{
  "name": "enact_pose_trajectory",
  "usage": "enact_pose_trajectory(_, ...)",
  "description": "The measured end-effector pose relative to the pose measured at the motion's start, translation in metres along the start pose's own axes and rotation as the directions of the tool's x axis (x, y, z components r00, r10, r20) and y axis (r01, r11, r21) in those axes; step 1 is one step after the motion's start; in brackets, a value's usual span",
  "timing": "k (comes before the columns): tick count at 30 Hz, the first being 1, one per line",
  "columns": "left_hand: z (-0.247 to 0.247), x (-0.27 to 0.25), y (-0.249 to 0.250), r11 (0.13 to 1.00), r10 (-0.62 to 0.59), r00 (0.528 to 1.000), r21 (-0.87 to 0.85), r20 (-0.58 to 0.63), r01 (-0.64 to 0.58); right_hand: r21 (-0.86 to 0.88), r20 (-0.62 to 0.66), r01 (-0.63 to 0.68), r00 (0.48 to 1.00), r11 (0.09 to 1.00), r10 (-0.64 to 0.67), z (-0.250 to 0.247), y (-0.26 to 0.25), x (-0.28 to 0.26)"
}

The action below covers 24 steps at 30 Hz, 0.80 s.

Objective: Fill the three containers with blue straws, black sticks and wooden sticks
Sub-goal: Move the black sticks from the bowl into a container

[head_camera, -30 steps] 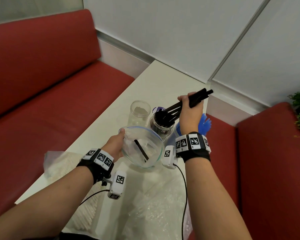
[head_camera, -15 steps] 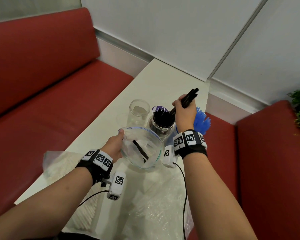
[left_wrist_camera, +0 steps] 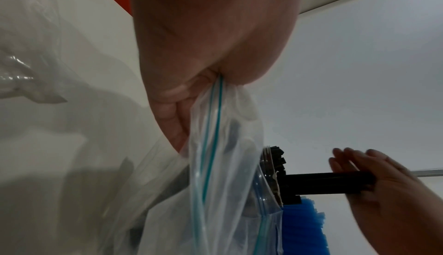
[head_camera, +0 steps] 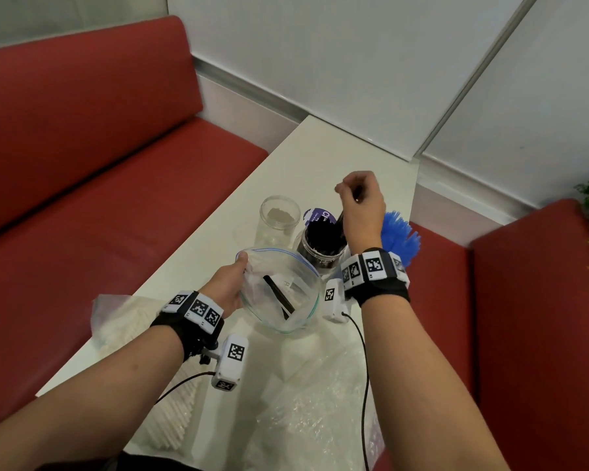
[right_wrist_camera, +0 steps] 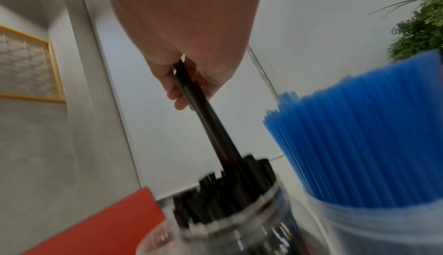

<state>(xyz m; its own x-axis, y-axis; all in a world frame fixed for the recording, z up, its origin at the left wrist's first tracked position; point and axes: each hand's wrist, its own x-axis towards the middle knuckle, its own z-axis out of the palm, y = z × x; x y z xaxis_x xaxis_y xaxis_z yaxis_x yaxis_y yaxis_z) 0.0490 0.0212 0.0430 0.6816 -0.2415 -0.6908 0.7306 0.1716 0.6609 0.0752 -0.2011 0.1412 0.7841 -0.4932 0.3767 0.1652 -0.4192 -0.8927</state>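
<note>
Red bench seats (head_camera: 99, 185) flank a white table (head_camera: 320, 158) set against pale wall panels. At the table's middle stand three containers in a row: a clear jar (head_camera: 279, 217) at 9 o'clock, with only something greyish-brown at its bottom; a middle jar (head_camera: 320, 248) packed with black sticks (right_wrist_camera: 230, 189); and, at 3 o'clock, a container of blue straws (right_wrist_camera: 359, 136). Behind the middle jar a purple label (head_camera: 318, 216) shows white writing, too small to read beyond a "C". The wristbands carry black-and-white square markers, not lettering.

The right hand (head_camera: 363, 212) hovers above the middle jar, its fingers curled round a few black sticks whose lower ends are already in among the others. The left hand (head_camera: 228, 287) pinches the rim of a clear zip bag (head_camera: 286, 297) between thumb and fingers, holding its mouth open; one black stick (head_camera: 279, 297) lies inside.

Only the right wrist view shows a gold-framed picture (right_wrist_camera: 28, 67) at 9 o'clock and a green plant (right_wrist_camera: 422, 24) up close. The left wrist view alone shows the bag's blue-green zip line (left_wrist_camera: 213, 132) running out of the pinch. Crinkled plastic bags (head_camera: 313, 396) and a pack of white sticks (head_camera: 123, 328) show only from the head camera.
</note>
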Motion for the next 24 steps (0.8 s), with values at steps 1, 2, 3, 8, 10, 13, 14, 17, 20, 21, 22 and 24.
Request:
enact_pose_trajectory(1, 0.001, 0.001, -0.001, 1.0, -0.003, 1.0, 0.006, 0.001, 0.003, -0.036, 0.019, -0.024, 1.0, 0.999, 0.025, 0.001, 0.006, -0.007)
enact_pose_trajectory(2, 0.001, 0.001, -0.002, 1.0, -0.007, 1.0, 0.013, 0.001, 0.007, -0.086, 0.047, -0.062, 0.997, 0.994, 0.067, 0.002, 0.013, -0.015)
enact_pose_trajectory(3, 0.001, 0.001, -0.003, 1.0, -0.009, 1.0, 0.019, 0.003, 0.009, -0.146, 0.076, -0.101, 0.991, 0.984, 0.113, 0.003, 0.021, -0.023)
enact_pose_trajectory(8, 0.001, 0.001, -0.002, 0.999, -0.012, 1.0, 0.031, -0.002, 0.012, -0.364, 0.216, -0.029, 0.969, 0.931, 0.115, 0.006, 0.037, -0.039)
enact_pose_trajectory(10, 0.001, 0.0, -0.001, 0.999, -0.012, 1.0, 0.03, 0.003, 0.012, -0.446, 0.236, 0.063, 0.97, 0.893, 0.049, 0.007, 0.037, -0.038)
enact_pose_trajectory(13, 0.002, -0.001, 0.0, 0.999, -0.01, 1.0, 0.039, 0.004, 0.009, -0.681, 0.377, 0.201, 0.921, 0.704, 0.102, 0.006, 0.043, -0.045)
enact_pose_trajectory(14, 0.003, -0.001, 0.0, 0.999, -0.013, 1.0, 0.04, 0.002, 0.013, -0.727, 0.415, 0.208, 0.893, 0.654, 0.177, 0.006, 0.046, -0.051)
enact_pose_trajectory(17, 0.0, 0.0, 0.001, 0.998, -0.031, 0.999, 0.063, 0.031, 0.029, -0.636, 0.348, 0.142, 0.93, 0.759, 0.117, 0.003, 0.047, -0.063)
enact_pose_trajectory(20, -0.003, -0.001, -0.001, 0.993, -0.037, 0.999, 0.117, 0.025, 0.034, -0.4, 0.168, 0.239, 0.968, 0.885, -0.185, 0.002, 0.03, -0.071)
enact_pose_trajectory(21, -0.004, -0.002, -0.001, 0.992, -0.033, 0.999, 0.119, 0.02, 0.031, -0.319, 0.17, 0.237, 0.967, 0.918, -0.19, 0.003, 0.026, -0.075)
enact_pose_trajectory(22, -0.003, -0.002, -0.002, 0.994, -0.028, 0.999, 0.104, 0.018, 0.026, -0.248, 0.235, 0.175, 0.965, 0.953, -0.116, 0.006, 0.022, -0.079)
enact_pose_trajectory(24, 0.0, -0.002, -0.003, 1.0, -0.01, 0.999, 0.021, 0.031, 0.009, -0.264, 0.498, -0.036, 0.85, 0.964, 0.169, 0.011, 0.019, -0.09)
